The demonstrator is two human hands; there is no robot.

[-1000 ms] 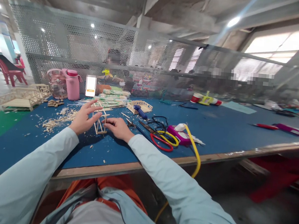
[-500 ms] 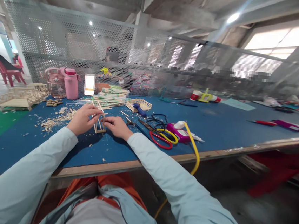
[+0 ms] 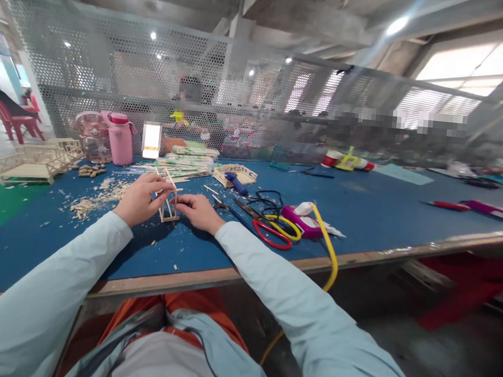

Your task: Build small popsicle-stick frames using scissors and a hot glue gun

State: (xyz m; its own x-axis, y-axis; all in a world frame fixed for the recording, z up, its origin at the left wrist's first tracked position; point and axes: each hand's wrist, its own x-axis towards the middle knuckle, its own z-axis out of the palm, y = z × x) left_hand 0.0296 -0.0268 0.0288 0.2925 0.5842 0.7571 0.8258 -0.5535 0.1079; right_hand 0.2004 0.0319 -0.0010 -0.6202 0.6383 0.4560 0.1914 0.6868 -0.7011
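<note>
A small frame of pale wooden sticks [image 3: 169, 218] stands upright on the blue table between my hands. My left hand [image 3: 141, 197] is closed on its left side, thumb and fingers around the upper sticks. From the right, my right hand [image 3: 199, 212] pinches at the frame; its fingertips meet the sticks, and whether a separate small piece sits in them I cannot tell. Beyond lie a bundle of wooden sticks [image 3: 192, 160] in printed wrappers and a tray-like stick frame [image 3: 247, 177] with a blue-handled tool [image 3: 236, 183] leaning on it.
Right of my hands lie scissors [image 3: 276, 238] with red and yellow handles and a purple box [image 3: 304, 223] beside a yellow cable [image 3: 328, 249]. Wood scraps [image 3: 84, 207], peanuts [image 3: 92, 170], a pink bottle [image 3: 121, 143] and stick models [image 3: 31, 164] are on the left. A perforated metal screen [image 3: 133, 70] runs behind.
Both hands stay at the frame, with my right fingertips shifted very slightly. The whole view has moved a little.
</note>
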